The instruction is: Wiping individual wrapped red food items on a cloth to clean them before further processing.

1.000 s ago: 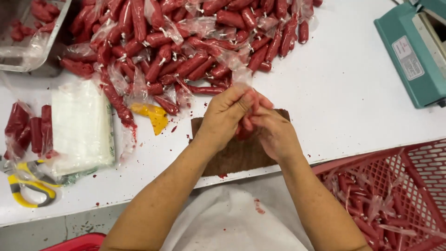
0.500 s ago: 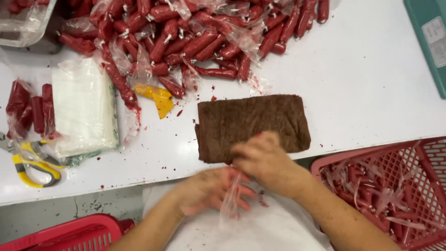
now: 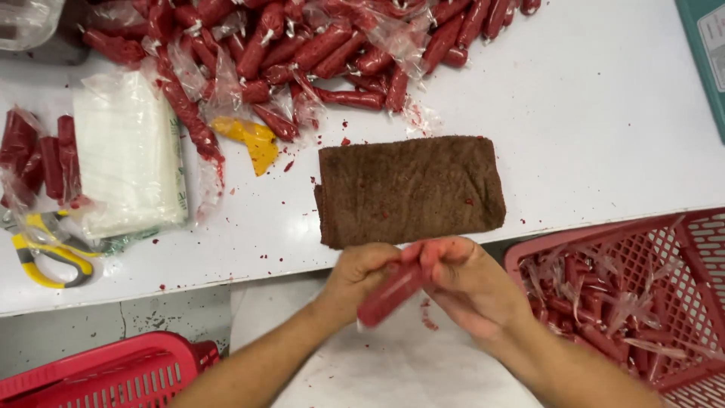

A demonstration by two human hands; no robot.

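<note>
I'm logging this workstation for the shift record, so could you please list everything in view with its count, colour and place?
sausage in hand: one, red, held by both hands below the table edge
sausage pile: many, red, in clear wrap, top of table
towel: one, brown, folded, table centre
bag stack: one, clear-white, table left
packed sausages: a few, dark red, far left
scissors: one, yellow handles, left table edge
yellow scrap: one, beside the pile
right basket: one, red, holds red pieces and clear wrappers
left basket: one, red, bottom left
teal machine: one, top right
table: one, white
left hand: on the sausage
right hand: on the sausage
</note>
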